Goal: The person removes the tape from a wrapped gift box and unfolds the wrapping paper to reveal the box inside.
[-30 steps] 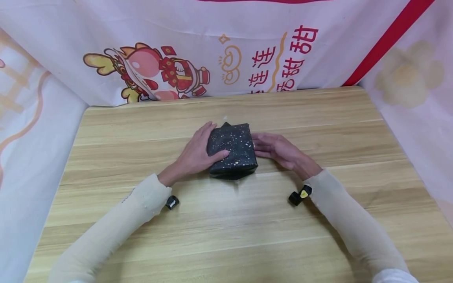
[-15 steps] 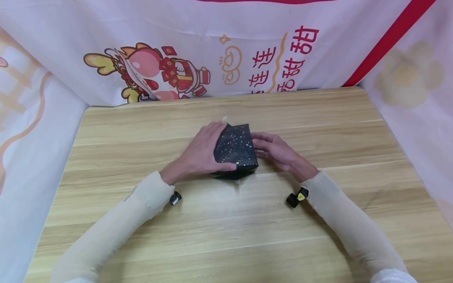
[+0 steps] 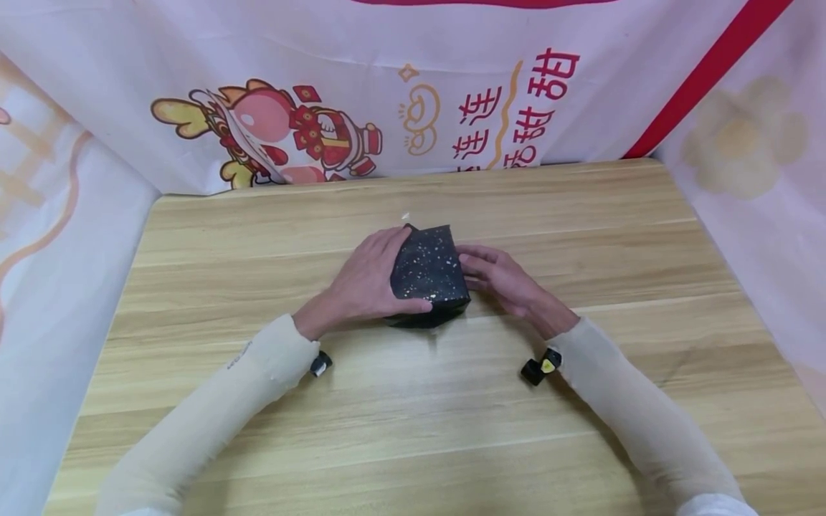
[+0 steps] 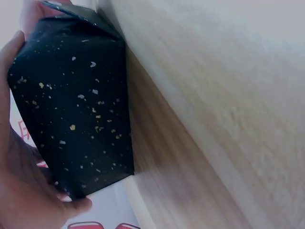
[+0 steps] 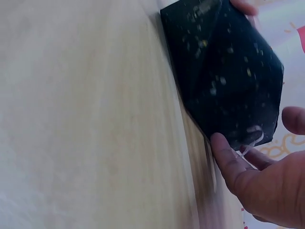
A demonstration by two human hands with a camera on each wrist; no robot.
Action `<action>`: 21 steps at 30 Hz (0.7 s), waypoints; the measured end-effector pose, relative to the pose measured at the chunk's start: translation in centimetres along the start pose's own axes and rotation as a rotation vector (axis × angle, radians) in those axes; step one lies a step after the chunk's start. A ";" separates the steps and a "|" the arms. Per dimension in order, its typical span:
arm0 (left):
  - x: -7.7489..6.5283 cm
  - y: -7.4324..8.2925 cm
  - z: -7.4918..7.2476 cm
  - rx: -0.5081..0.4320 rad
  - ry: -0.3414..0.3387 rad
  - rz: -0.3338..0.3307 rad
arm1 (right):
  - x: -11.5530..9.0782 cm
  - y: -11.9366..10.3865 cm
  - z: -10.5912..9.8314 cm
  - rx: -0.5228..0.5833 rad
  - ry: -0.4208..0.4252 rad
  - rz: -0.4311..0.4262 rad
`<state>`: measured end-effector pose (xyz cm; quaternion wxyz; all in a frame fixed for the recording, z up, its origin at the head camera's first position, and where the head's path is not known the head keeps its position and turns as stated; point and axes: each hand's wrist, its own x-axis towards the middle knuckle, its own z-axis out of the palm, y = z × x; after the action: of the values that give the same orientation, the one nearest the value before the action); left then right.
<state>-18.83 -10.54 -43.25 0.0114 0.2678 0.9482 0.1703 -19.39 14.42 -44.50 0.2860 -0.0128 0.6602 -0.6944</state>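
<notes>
A small box [image 3: 427, 265] wrapped in black paper with gold and silver specks sits on the table in the head view. My left hand [image 3: 368, 276] grips it from the left, thumb along the top's near edge and fingers over the far left corner. At the box's right side is my right hand [image 3: 506, 283], fingers extended against the end. In the right wrist view, that end of the wrapped box [image 5: 228, 81] shows slanting folds, and a strip of clear tape [image 5: 252, 142] sticks out by the right fingertips. The right thumb [image 5: 293, 119] stands apart from the paper.
The wood-grain table [image 3: 426, 423] spreads all round the box. Printed white cloth [image 3: 413, 79] hangs behind it and along both sides. A small black wrist camera [image 3: 320, 363] hangs by the left sleeve, another camera [image 3: 538, 367] by the right.
Over the past second my left hand has slid rightward over the box, its thumb shifting to the near edge. My right hand has moved slightly left and its fingers have bent a little.
</notes>
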 end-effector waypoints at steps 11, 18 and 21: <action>-0.2 0.4 -1.2 -0.039 -0.033 -0.219 | -0.1 0.0 0.4 0.044 0.080 -0.002; -0.3 -0.1 -1.5 -0.118 -0.050 -0.369 | -0.3 0.1 0.2 0.076 0.116 -0.024; -0.5 0.1 -1.6 -0.114 -0.048 -0.409 | -0.3 0.2 0.1 0.079 0.137 -0.029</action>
<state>-18.54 -11.20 -41.73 0.0833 0.0729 0.9711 0.2114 -18.99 14.50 -44.57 0.2305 0.0363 0.6500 -0.7232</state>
